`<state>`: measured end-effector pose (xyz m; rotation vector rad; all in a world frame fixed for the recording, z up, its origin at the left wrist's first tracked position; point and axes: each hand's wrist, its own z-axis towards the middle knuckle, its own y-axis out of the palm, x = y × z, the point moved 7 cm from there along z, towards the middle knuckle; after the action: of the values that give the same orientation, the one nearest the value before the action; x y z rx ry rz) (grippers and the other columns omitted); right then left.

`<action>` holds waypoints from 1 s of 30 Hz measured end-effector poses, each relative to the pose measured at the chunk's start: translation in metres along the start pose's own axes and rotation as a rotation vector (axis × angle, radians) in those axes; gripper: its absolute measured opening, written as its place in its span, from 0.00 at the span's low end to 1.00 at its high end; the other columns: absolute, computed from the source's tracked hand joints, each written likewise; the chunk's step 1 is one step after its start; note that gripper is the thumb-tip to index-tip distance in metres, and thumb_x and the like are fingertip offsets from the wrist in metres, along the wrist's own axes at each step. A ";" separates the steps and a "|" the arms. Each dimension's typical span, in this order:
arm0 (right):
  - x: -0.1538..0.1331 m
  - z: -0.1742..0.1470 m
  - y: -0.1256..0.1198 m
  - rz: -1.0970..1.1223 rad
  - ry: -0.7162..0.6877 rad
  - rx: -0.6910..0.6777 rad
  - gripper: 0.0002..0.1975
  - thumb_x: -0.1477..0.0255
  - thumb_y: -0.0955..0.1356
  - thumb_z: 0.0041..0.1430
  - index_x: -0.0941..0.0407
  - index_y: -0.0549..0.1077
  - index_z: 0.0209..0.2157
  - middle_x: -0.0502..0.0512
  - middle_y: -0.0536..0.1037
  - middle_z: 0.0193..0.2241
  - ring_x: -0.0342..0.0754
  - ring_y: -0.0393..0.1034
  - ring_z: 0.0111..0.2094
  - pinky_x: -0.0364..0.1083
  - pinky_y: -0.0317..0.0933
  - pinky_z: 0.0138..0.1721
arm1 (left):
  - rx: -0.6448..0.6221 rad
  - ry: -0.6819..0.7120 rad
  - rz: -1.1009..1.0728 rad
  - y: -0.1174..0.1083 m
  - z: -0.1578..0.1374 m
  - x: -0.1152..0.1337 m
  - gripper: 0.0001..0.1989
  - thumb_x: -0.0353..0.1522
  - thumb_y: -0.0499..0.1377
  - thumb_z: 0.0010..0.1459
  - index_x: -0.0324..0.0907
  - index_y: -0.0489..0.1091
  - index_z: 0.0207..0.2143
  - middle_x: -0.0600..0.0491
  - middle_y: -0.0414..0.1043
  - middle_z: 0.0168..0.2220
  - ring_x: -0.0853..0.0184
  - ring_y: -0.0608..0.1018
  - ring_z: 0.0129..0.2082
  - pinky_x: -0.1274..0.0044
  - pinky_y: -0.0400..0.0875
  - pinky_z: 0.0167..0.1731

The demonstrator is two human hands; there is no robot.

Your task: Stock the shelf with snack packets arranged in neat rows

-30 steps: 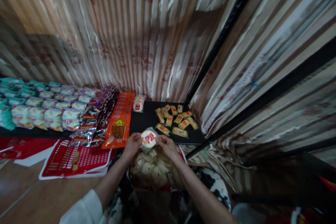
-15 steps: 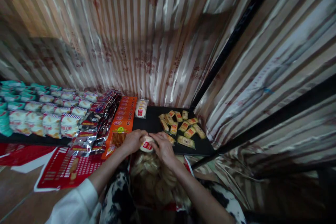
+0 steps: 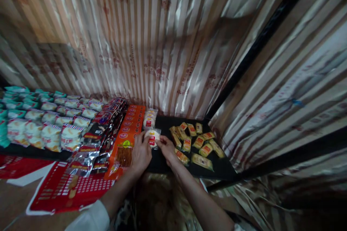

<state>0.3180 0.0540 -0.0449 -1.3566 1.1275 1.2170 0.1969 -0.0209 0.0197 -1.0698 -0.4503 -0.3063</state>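
Observation:
Between my two hands is a round, white rice-cracker packet (image 3: 153,136) in clear wrap with a red label. My left hand (image 3: 141,152) grips its left side, and my right hand (image 3: 166,148) pinches its right edge. The packet is over the dark shelf (image 3: 158,164), just in front of a short row of similar white packets (image 3: 150,116). Orange snack packs (image 3: 132,117) lie directly left of that row. Small yellow wrapped snacks (image 3: 205,149) are scattered to the right of my right hand.
Dark red foil packs (image 3: 110,115), white bagged snacks (image 3: 71,137) and green packs (image 3: 16,103) fill the shelf's left side. Red baskets (image 3: 65,191) are below it. A striped sheet (image 3: 162,50) hangs behind, with a slanted black post (image 3: 249,57) at the right.
Both hands have carried the rice-cracker packet forward from above the bag of packets at my lap to the shelf, before the white row. The view has shifted slightly.

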 end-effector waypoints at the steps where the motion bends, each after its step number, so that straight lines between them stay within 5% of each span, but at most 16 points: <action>1: 0.002 0.006 0.002 -0.025 0.005 0.014 0.12 0.65 0.68 0.43 0.56 0.74 0.31 0.51 0.77 0.28 0.46 0.70 0.30 0.43 0.63 0.32 | -0.035 -0.005 0.011 0.009 -0.001 -0.003 0.18 0.24 0.49 0.55 0.37 0.68 0.48 0.43 0.61 0.54 0.57 0.63 0.54 0.66 0.62 0.54; 7: 0.011 0.046 0.014 -0.187 0.028 0.075 0.12 0.66 0.66 0.47 0.56 0.74 0.34 0.52 0.78 0.29 0.47 0.71 0.31 0.43 0.63 0.32 | -0.224 -0.063 0.048 0.046 0.009 -0.017 0.24 0.21 0.48 0.52 0.33 0.64 0.53 0.42 0.58 0.58 0.58 0.59 0.59 0.67 0.57 0.58; 19: 0.023 0.087 0.026 -0.483 0.089 0.098 0.12 0.69 0.64 0.53 0.51 0.73 0.40 0.49 0.78 0.35 0.45 0.72 0.36 0.42 0.63 0.38 | -0.397 -0.134 0.107 0.076 0.039 -0.032 0.28 0.21 0.46 0.53 0.29 0.56 0.58 0.41 0.50 0.63 0.57 0.51 0.63 0.70 0.50 0.61; 30: 0.018 0.084 0.026 -0.656 0.097 0.169 0.12 0.68 0.65 0.53 0.52 0.69 0.41 0.53 0.75 0.38 0.47 0.70 0.38 0.44 0.61 0.37 | -0.369 -0.082 0.157 0.083 0.042 -0.037 0.26 0.20 0.46 0.52 0.27 0.61 0.55 0.38 0.55 0.60 0.57 0.59 0.61 0.69 0.56 0.59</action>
<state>0.2841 0.1340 -0.0685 -1.4991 0.7321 0.5740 0.1936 0.0555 -0.0456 -1.4741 -0.3878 -0.2109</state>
